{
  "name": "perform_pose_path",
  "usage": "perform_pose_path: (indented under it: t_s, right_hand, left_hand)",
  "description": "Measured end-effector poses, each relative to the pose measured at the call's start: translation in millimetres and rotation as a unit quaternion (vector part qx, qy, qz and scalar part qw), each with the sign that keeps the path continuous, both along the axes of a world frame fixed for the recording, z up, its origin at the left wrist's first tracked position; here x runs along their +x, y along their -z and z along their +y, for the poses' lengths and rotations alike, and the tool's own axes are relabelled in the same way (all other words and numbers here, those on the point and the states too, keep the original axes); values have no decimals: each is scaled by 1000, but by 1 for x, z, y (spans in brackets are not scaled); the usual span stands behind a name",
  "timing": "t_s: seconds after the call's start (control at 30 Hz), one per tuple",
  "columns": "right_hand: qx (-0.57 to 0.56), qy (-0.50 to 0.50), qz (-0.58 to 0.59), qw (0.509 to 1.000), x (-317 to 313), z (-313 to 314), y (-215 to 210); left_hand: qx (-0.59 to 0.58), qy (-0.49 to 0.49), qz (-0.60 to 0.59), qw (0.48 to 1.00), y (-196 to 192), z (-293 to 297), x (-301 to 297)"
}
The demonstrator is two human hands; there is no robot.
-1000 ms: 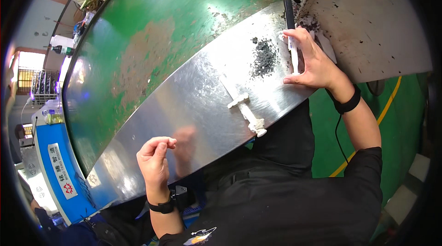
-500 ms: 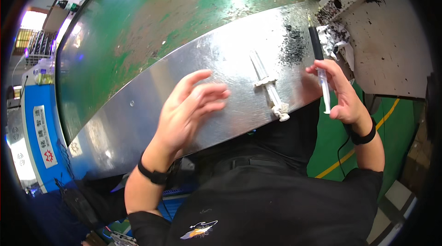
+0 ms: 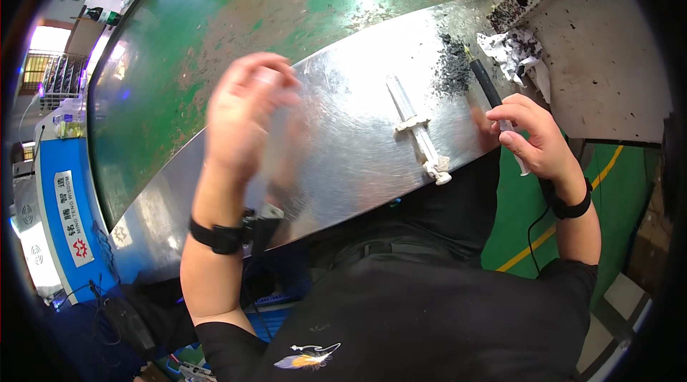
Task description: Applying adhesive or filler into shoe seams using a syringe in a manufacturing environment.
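Observation:
A slim syringe [image 3: 484, 81] filled with something black rests in my right hand [image 3: 538, 140], gripped by thumb and fingers near its clear rear end. Its thin tip points up and away, over black crumbs [image 3: 454, 67] on the metal sheet. Another, thicker syringe [image 3: 415, 128], clear and whitish, lies on the sheet between my hands; white wrapping bunches around its collar and plunger end. Raised over the left part of the sheet and the green tabletop, my left hand [image 3: 250, 114] is smeared by motion, and no object shows in it.
The shiny metal sheet [image 3: 322, 174] runs along the near edge of the worn green table [image 3: 236, 24]. Crumpled white paper [image 3: 512, 53] with black smudges lies at the far right, against a black-stained pale panel [image 3: 601, 60]. A blue cabinet [image 3: 64, 196] stands at left.
My left hand has swung up and to the left. My right hand has closed its thumb in on the black-filled syringe, whose tip has tilted left and come nearer.

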State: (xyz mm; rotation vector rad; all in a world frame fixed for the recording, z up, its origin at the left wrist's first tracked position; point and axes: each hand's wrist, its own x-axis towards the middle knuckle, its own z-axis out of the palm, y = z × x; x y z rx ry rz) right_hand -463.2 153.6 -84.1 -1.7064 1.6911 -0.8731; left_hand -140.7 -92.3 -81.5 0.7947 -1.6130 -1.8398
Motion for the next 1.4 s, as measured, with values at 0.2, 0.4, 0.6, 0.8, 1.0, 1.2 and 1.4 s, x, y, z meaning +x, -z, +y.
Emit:
perform_pose_path:
  t_s: [0.2, 0.4, 0.6, 0.8, 1.0, 1.2, 1.4]
  right_hand:
    - [-7, 1, 90, 996, 7, -12, -5]
    - [-37, 6, 118, 992, 5, -12, -5]
    - [-19, 10, 78, 997, 10, -15, 4]
    - [-1, 30, 90, 996, 11, -12, 1]
    - [3, 31, 126, 992, 19, -13, -6]
    - [27, 19, 169, 985, 33, -26, -18]
    - [39, 27, 202, 978, 46, -33, -26]
  left_hand:
    - [-423, 70, -232, 873, 31, 26, -43]
    - [-407, 120, -265, 866, 39, 19, -60]
    - [-497, 104, -238, 828, 47, 23, -69]
    - [-479, 69, -250, 838, 51, 22, -74]
    - [-60, -136, -101, 984, 30, -63, -13]
    - [-227, -69, -151, 960, 33, -61, 9]
    - [-399, 185, -295, 848, 15, -1, -34]
